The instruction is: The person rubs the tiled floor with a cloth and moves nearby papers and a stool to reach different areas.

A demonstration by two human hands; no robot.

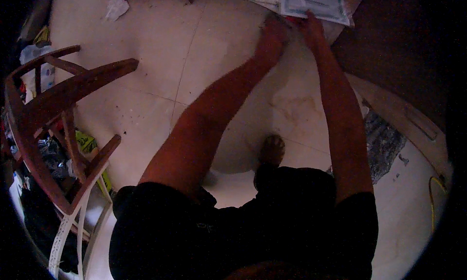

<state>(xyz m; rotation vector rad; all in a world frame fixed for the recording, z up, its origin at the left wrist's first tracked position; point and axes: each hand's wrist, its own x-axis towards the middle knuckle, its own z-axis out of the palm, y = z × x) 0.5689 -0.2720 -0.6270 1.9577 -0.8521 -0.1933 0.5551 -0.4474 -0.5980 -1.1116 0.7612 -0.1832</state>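
Both my arms reach far forward, to the top of the dim head view. My left hand (275,30) is low over the floor, its fingers bent; a thin dark thing shows at their tips, too unclear to name. My right hand (312,30) is close beside it, with one finger lying against the near edge of a flat, pale packet or sheet with a blue-green printed border (314,3). A small red patch (293,20) shows between the two hands. The fingers look closed, but darkness hides what they grip.
An overturned dark wooden chair (78,87) lies at left, beside bags and a yellow-green box (86,142). A crumpled white plastic bag (116,8) is on the tiled floor at the far left. At right are a dark brown panel (389,51), a grey patterned cloth (382,143) and a yellow cord (432,197).
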